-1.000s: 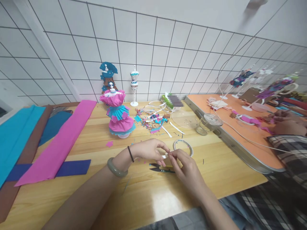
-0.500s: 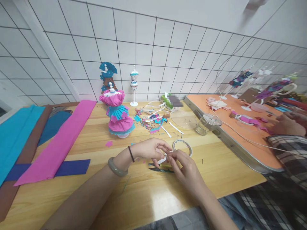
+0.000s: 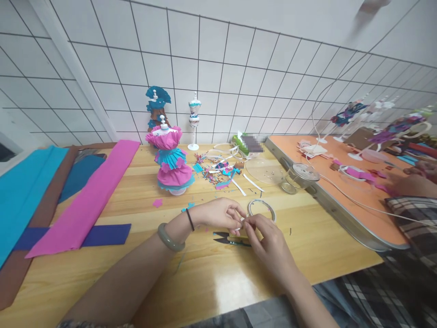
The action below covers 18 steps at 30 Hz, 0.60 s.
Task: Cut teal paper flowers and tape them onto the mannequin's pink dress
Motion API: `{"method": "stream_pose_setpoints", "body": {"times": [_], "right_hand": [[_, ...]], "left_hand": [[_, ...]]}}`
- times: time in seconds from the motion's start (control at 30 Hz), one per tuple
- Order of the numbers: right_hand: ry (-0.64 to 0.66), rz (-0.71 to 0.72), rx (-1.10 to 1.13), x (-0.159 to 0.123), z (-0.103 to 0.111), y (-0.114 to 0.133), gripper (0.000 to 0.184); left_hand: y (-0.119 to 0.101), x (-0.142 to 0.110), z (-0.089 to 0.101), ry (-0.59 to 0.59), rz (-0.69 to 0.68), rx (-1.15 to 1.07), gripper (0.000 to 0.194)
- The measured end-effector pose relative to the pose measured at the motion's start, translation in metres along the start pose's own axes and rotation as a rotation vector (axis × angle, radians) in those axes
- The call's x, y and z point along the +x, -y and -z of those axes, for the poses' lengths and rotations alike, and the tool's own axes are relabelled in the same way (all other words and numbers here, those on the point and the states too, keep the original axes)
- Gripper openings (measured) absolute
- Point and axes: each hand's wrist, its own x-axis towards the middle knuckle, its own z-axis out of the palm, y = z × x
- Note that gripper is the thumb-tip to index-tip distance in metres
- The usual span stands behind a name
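My left hand [image 3: 218, 214] and my right hand [image 3: 268, 234] meet fingertip to fingertip over the front middle of the table. Both are closed in a pinch on a small white strip [image 3: 239, 228], mostly hidden by the fingers. Just below them lie dark-bladed thread snips [image 3: 225, 240], partly covered by my right hand. A roll of white tape [image 3: 274, 213] rests flat behind my right hand. Left of my hands stands a small dress form [image 3: 174, 175] in a pink and blue crepe paper dress, with a pink paper flower [image 3: 157, 203] in front.
Folded crepe paper [image 3: 92, 196] in several colours covers the left side. Paper scraps [image 3: 218, 171] lie behind my hands, near a bare dress form [image 3: 194, 118] and a clear jar [image 3: 290, 182]. At right, a person's hand [image 3: 425, 175] is over an orange table [image 3: 362, 205].
Less of the white strip shows between my fingers, and my left fingers have curled in closer. The whole view has shifted slightly, so things sit a little further right.
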Motion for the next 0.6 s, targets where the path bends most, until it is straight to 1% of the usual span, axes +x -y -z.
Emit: {"method": "stream_pose_setpoints", "body": {"times": [0.13, 0.3, 0.43, 0.53, 0.6], "right_hand": [[-0.006, 0.011, -0.027, -0.001, -0.003, 0.001, 0.015], [-0.004, -0.044, -0.066, -0.002, -0.008, 0.003, 0.019], [-0.002, -0.104, -0.078, -0.002, -0.011, 0.006, 0.022], [-0.02, -0.14, -0.047, -0.001, -0.013, 0.008, 0.022], [-0.037, -0.144, -0.02, -0.001, -0.014, 0.007, 0.021]], "left_hand": [[0.001, 0.001, -0.001, -0.023, 0.043, 0.013, 0.016], [0.0, 0.002, -0.005, -0.081, 0.075, 0.038, 0.014], [0.001, 0.003, -0.006, -0.139, 0.044, 0.189, 0.011], [0.003, 0.003, -0.006, -0.186, -0.004, 0.32, 0.014], [0.004, 0.004, -0.006, -0.206, -0.007, 0.372, 0.017]]}}
